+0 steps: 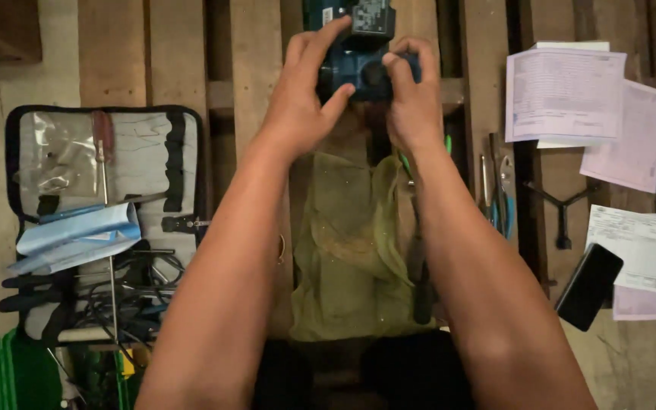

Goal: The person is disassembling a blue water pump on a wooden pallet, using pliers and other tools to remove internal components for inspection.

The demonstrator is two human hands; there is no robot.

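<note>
Two hands are on one thing here — a dark blue power-tool body (358,64) held up at the far edge of the view, over the wooden slats of the counter (115,53). The left hand (301,95) wraps its side, fingers curled over the top and thumb pressed onto the blue casing; the right hand (411,102) closes on the other side, thumb against a round dark part at the middle. Both are clamped on it, neither spread.

How far along? Hard to judge: the casing looks whole from here, no screws or loose parts show near the hands, and no tool is in either one — so I'd say the work is at an early, handling stage.

Below the wrists, between the forearms, lies a crumpled olive cloth (351,243). Just right of the right forearm sit pliers with blue grips (501,201) and a dark Y-shaped wrench (563,212); farther right, loose paper forms (571,95) and a black phone (588,286).

Left of the left arm, a zip tool pouch (104,212) lies open: a red-handled screwdriver (102,152) stands in its clear pocket, folded blue paper (77,235) across it, tangled dark tools and wires lower down. A green case (1,372) peeks in at the near left corner; its contents are unclear.
</note>
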